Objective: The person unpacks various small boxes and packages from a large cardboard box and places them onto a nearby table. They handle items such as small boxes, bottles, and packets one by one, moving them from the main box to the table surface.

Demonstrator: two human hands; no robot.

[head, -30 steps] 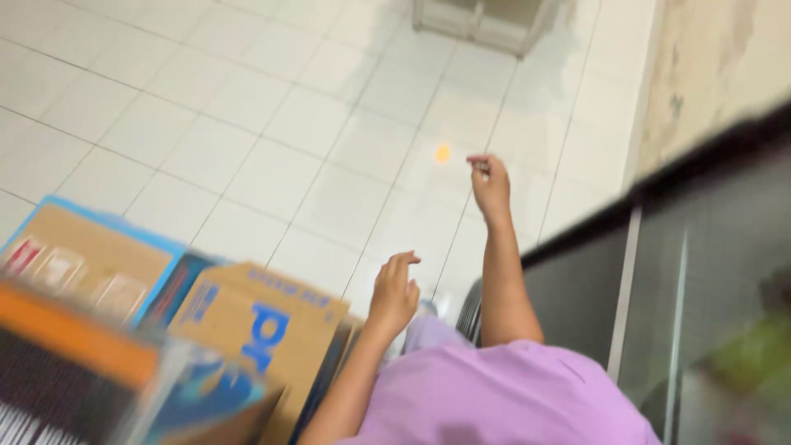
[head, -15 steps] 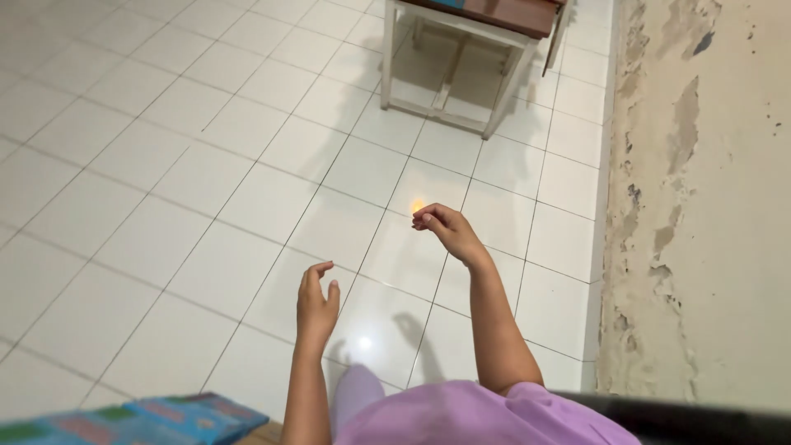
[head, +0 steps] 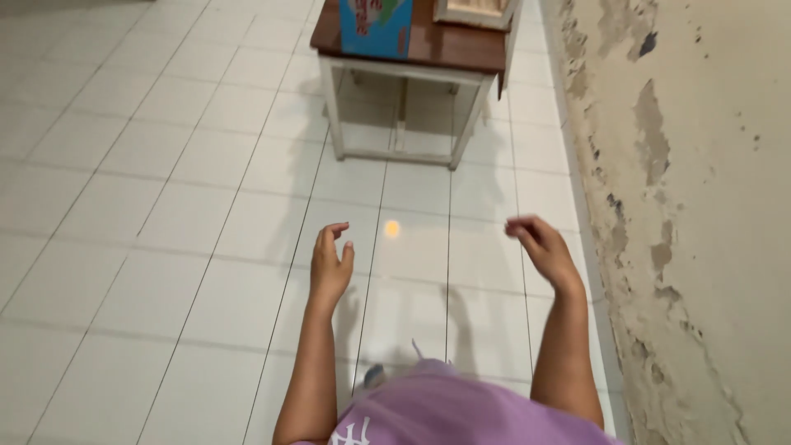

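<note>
- Floor (head: 148,247): white square tiles, glossy, thin dark grout lines; fills the left and centre of the frame.
- Left hand (head: 331,265): centre-left, bare, empty, touching nothing; fingers loosely curled and slightly apart, thumb out to the side. Forearm runs down to the bottom edge.
- Shirt (head: 445,412): purple cloth at bottom centre, cut off by the frame; a white print at its lower edge is too cropped to make out.
- Orange spot (head: 392,228): small, round, blurred, on or over the tiles between the two hands, nearer the left fingers, just up-right of them, well apart from the right. Cannot tell what it is.
- Table (head: 412,49): top centre, dark brown wooden top on a white frame, top edge cut off. A blue box (head: 375,25) and a pale frame-like thing stand on it, both cropped.
- Right hand (head: 540,247): centre-right, motion-blurred, empty, fingers bent downward, a little apart.
- Wall (head: 700,206): right side, beige plaster, peeling in rough dark patches.
</note>
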